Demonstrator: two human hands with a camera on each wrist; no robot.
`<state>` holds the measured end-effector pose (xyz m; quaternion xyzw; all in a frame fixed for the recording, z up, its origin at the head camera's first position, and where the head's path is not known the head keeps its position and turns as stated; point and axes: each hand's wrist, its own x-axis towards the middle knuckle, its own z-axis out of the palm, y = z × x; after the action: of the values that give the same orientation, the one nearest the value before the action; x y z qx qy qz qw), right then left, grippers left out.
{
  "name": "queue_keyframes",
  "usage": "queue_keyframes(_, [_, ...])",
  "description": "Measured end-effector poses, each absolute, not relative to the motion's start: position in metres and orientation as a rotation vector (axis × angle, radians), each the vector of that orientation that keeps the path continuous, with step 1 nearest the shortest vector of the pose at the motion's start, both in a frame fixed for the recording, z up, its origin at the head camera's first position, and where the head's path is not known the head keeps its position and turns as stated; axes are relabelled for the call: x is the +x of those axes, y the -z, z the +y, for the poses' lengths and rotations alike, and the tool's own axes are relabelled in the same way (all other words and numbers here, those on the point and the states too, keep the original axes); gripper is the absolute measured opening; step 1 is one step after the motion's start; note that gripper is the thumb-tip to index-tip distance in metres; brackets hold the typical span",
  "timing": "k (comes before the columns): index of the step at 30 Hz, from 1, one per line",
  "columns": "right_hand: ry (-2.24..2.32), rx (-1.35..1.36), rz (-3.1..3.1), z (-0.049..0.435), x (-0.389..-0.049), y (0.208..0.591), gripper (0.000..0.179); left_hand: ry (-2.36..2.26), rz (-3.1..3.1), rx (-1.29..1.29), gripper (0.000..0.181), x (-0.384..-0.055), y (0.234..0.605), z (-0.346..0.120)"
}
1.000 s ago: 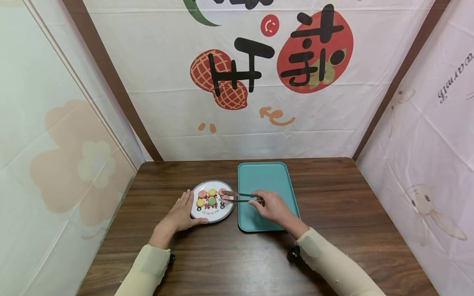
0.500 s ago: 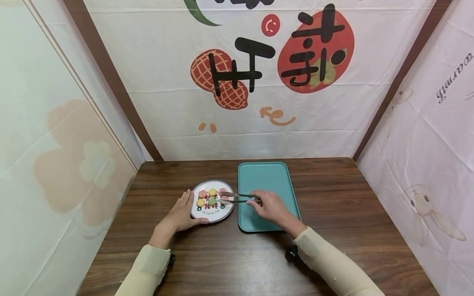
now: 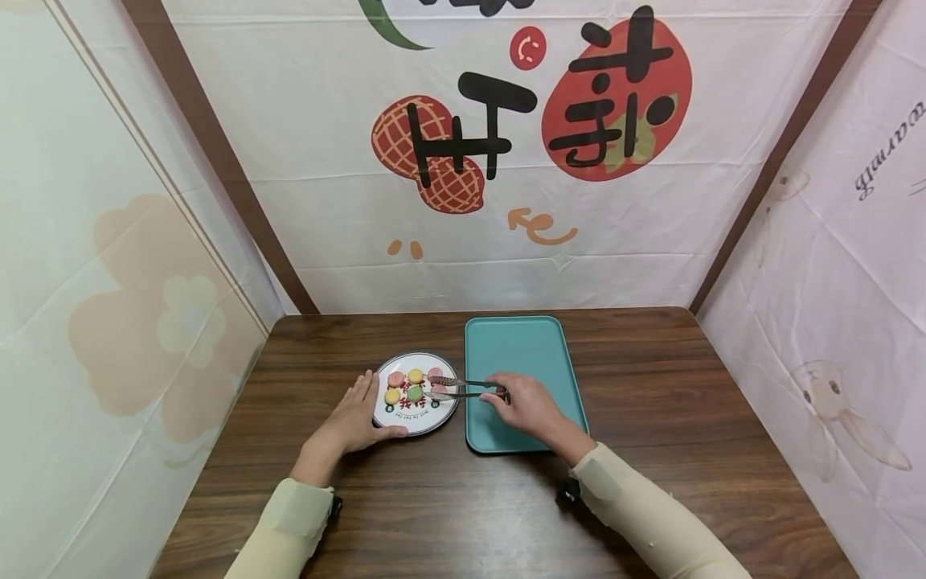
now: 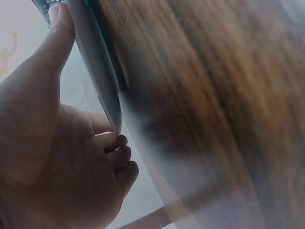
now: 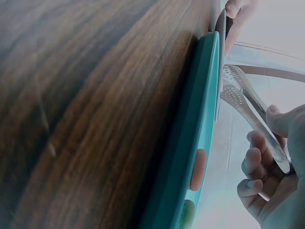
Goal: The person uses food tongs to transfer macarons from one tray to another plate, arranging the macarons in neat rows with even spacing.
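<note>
My right hand (image 3: 526, 400) holds metal tongs (image 3: 469, 388) with perforated tips (image 5: 233, 95), reaching left over a white printed plate (image 3: 415, 426). Several macarons sit on the plate, among them a green macaron (image 3: 415, 394) and a yellow macaron (image 3: 392, 396). At the plate's right side, the parted tongs overlap a pink macaron (image 3: 439, 389) and partly cover another. My left hand (image 3: 352, 414) rests against the plate's left rim, fingers extended along it and thumb at the near edge. In the left wrist view its thumb (image 4: 56, 28) lies over the rim.
A teal tray (image 3: 517, 346) lies right of the plate, partly hidden by my right hand. Over its rim, the right wrist view shows a rounded pinkish shape (image 5: 198, 169) and a green one (image 5: 187, 213). Printed cloth walls (image 3: 311, 217) enclose the wooden table (image 3: 463, 515).
My right hand and the tongs have shifted slightly left over the plate. The left hand, plate and tray have stayed where they were.
</note>
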<state>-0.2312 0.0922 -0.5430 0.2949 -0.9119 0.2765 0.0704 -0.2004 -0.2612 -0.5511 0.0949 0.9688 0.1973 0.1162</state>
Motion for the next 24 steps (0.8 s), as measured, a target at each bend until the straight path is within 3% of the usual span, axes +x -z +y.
queue_keyframes(24, [-0.834,0.891,-2.727,0.0913,-0.2327,0.5455,0.034,-0.577,2.832,0.271,0.133,-0.2008,0.5505,-0.2612])
